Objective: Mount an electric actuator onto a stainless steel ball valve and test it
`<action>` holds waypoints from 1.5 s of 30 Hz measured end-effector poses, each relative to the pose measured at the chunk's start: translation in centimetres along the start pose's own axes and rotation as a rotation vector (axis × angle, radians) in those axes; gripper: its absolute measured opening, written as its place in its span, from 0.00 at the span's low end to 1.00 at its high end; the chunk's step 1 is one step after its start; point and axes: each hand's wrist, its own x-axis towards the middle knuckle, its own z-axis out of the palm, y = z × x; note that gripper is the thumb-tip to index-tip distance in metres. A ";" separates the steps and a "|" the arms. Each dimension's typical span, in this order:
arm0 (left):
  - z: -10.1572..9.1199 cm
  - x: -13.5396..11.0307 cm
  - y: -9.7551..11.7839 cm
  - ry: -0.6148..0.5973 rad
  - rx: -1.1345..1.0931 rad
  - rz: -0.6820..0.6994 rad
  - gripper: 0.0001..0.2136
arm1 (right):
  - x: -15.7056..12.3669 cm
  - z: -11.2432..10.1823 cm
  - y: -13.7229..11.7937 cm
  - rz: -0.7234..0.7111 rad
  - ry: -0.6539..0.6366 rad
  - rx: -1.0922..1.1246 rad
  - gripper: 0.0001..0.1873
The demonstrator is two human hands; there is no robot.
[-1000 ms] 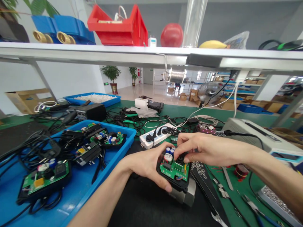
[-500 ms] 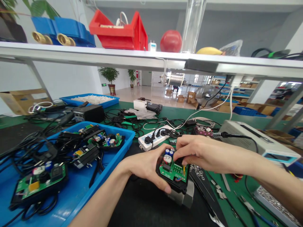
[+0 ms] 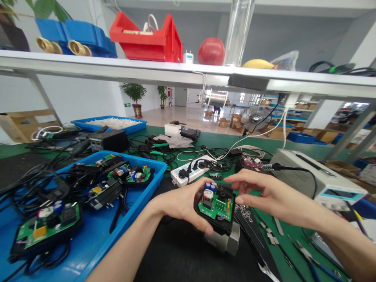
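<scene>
My left hand (image 3: pixel 183 207) grips a black housing by its left side, thumb along the front edge. Inside the housing a green circuit board (image 3: pixel 210 210) faces up, with blue capacitors, a dark square component and a white connector. Beneath it a metal hex fitting (image 3: pixel 230 239) sticks out towards the front right, over a black mat (image 3: pixel 173 254). My right hand (image 3: pixel 258 194) hovers just right of the board, fingers apart and holding nothing; whether a fingertip touches the housing rim I cannot tell.
On the left stands a blue tray (image 3: pixel 96 250) with several similar board units and black cables. Behind my hands lies a white power strip (image 3: pixel 190 172). To the right are pliers (image 3: pixel 308 254), tweezers (image 3: pixel 266 270), loose metal rings and a soldering station (image 3: pixel 317 176). A shelf (image 3: pixel 176 70) spans above.
My right hand has come off the board and moved right, its fingers spreading from a pinch. The dark component shows uncovered. My left hand keeps its hold on the housing.
</scene>
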 end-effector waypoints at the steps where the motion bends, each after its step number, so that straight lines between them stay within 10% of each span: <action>1: 0.2 0.1 0.0 0.015 -0.020 -0.012 0.46 | -0.9 0.7 1.1 0.059 0.068 0.074 0.26; 8: 0.8 0.7 -0.1 0.136 -0.020 -0.072 0.43 | -3.8 10.0 7.3 0.275 0.167 0.159 0.58; 12: 1.0 0.9 -0.2 0.156 -0.042 -0.080 0.43 | -2.4 12.8 7.1 0.206 0.172 0.111 0.52; 25: 1.5 1.1 0.9 0.195 -0.071 -0.075 0.40 | -1.7 12.5 6.2 0.209 0.256 0.094 0.37; 33: 2.3 1.8 1.4 0.089 -0.212 -0.154 0.24 | -3.4 11.1 4.6 0.317 -0.044 0.335 0.29; 45: 3.2 1.6 -1.1 0.243 -0.173 -0.401 0.27 | -4.2 11.9 4.4 0.205 0.053 -0.089 0.59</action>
